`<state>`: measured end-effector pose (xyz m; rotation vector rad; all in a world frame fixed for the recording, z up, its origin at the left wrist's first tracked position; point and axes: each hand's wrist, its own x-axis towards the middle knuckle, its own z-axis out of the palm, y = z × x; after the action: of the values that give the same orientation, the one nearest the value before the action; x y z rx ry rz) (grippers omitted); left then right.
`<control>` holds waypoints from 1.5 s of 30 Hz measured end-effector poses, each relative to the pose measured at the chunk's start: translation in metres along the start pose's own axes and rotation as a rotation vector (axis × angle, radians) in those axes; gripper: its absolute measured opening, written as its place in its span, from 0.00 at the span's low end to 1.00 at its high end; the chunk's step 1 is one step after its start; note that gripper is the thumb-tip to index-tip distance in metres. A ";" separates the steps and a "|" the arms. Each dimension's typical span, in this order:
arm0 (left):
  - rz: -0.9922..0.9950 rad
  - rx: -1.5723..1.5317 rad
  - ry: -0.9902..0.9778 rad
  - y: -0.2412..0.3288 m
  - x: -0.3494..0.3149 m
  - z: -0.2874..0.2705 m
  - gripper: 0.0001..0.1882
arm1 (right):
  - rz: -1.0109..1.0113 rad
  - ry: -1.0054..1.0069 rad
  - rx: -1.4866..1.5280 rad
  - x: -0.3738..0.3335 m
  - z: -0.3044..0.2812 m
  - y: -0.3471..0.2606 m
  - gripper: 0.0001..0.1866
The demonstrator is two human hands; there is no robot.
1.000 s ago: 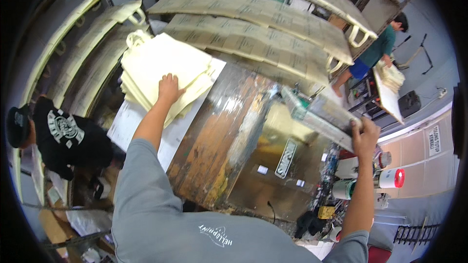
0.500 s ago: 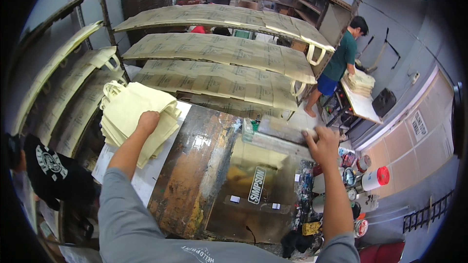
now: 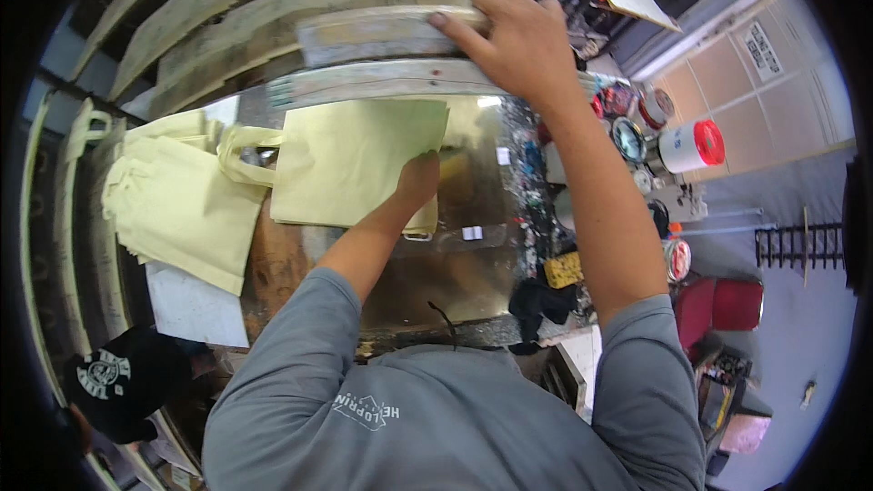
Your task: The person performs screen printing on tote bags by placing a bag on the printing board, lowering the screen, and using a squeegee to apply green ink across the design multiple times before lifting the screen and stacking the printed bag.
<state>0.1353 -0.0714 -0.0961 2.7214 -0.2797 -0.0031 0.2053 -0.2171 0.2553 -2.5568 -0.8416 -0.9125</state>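
My left hand [image 3: 419, 181] is closed at the right edge of a cream cloth tote bag [image 3: 350, 150], its fingertips partly hidden. The bag lies over the dark glossy work board [image 3: 436, 277], handles pointing left. Up and ahead, my right hand [image 3: 523, 41] grips the right end of a long, worn flat board like a squeegee [image 3: 377, 34], thumb along its top edge; the other fingers are hidden behind. Just below that board runs a pale long bar [image 3: 391, 79] with greenish marks at its left end. To the left lies a stack of cream tote bags [image 3: 186, 209].
Racks with flat bags [image 3: 245, 14] stand ahead and left. Jars, tins and a white tub with a red lid [image 3: 691, 145] crowd the right side, near a yellow sponge [image 3: 563, 270] and a black cloth [image 3: 538, 307]. A person in black [image 3: 127, 382] is at lower left.
My left hand has moved right from the stack, and a tote bag now lies on the work board. My right hand, the flat board and the bar appear higher in the view, which has tilted down.
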 end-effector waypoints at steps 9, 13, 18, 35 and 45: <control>-0.037 -0.235 -0.038 0.100 0.072 0.064 0.08 | 0.024 0.027 0.129 -0.006 0.001 0.004 0.34; 0.199 -0.421 0.010 0.033 0.107 0.061 0.21 | 0.044 -0.057 0.142 -0.005 -0.005 0.003 0.32; 0.352 -0.298 -0.274 -0.107 0.152 0.035 0.51 | 0.078 -0.212 0.160 0.002 -0.011 0.006 0.32; 0.149 0.090 -0.262 -0.084 0.105 -0.030 0.75 | 0.073 -0.163 0.163 0.015 -0.019 0.002 0.33; 0.254 0.163 -0.208 -0.078 0.106 -0.031 0.63 | 0.088 -0.243 0.137 0.008 -0.017 0.004 0.34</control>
<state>0.2554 -0.0094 -0.0945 2.8275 -0.7126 -0.2011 0.2048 -0.2250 0.2733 -2.5937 -0.8176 -0.5068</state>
